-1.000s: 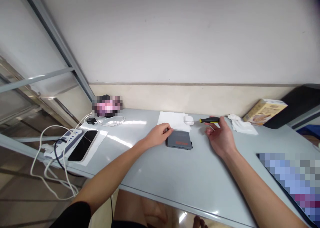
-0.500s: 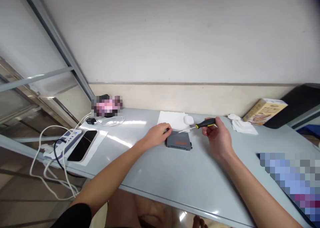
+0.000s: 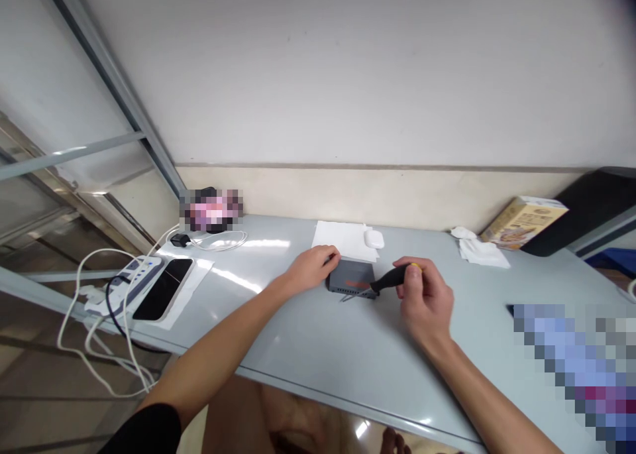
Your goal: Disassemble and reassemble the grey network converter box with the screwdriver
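Two bare hands show in the head view, over a glossy, pale grey counter [image 3: 308, 354]. Between them, near the middle of the counter, lies a flat, dark grey rectangular box [image 3: 350, 276] with a row of small slots along its near side. The left hand [image 3: 314, 268] is at the box's far left corner, its fingers bent with the thumb near the forefinger; whether they grip the box or only press on it I cannot tell. The fingers of the right hand [image 3: 431, 301] are wrapped around the handle of a black-and-yellow screwdriver [image 3: 391, 279]. Its thin metal shaft slants down to the left and, through the blur, seems to cross just in front of the box's near side.

Reddish-orange lettering [image 3: 358, 284] marks the box's top, too small to read. A yellow cardboard carton [image 3: 527, 223] at the far right bears dark print, also illegible.

The counter's front edge runs well apart from the box, with plain grey surface between. Just behind the box lies a white sheet of paper [image 3: 340, 240], a rounded white case [image 3: 374, 239] at its right edge.
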Demonstrator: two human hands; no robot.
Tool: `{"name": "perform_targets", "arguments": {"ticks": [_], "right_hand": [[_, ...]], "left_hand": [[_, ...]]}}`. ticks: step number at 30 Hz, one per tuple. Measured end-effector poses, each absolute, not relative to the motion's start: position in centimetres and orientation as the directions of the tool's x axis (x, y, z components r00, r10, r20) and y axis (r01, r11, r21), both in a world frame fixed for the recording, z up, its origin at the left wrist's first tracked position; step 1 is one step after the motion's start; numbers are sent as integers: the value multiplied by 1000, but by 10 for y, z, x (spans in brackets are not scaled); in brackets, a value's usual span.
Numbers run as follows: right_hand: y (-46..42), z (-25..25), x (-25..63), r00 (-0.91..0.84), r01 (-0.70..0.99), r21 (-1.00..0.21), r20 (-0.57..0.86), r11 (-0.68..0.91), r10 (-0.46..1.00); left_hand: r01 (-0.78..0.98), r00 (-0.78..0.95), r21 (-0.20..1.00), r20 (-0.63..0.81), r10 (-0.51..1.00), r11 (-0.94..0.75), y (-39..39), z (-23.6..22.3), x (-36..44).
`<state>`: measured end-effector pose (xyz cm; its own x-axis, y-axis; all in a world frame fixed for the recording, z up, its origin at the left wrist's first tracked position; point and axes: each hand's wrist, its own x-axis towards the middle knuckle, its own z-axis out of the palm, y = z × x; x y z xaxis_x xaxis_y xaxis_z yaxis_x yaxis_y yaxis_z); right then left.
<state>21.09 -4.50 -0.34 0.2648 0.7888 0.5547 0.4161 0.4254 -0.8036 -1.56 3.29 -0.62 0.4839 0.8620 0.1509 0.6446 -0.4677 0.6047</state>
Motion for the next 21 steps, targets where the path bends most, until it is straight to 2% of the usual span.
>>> {"name": "perform_targets", "arguments": {"ticks": [5,8,10,16,21], "right_hand": [[-52,-1,209,98,632,-512,798,582,595],[-53,0,207,-31,664,-362,861,655,507],[-54,0,206,-87,656,-308,876,689,474],[-54,2,202,-174,600,-320,842,733,510],[-56,-1,203,-97,608,-461,764,646,637]], "left_hand": [[650,483,592,161,860,-476,33,-9,-15],[652,483,582,176,858,-487,34,-10,-15],[651,484,578,183,856,-492,34,-11,-15],[654,490,559,200,848,-510,33,-8,-14],[658,498,535,219,839,-530,31,-6,-13]]}}
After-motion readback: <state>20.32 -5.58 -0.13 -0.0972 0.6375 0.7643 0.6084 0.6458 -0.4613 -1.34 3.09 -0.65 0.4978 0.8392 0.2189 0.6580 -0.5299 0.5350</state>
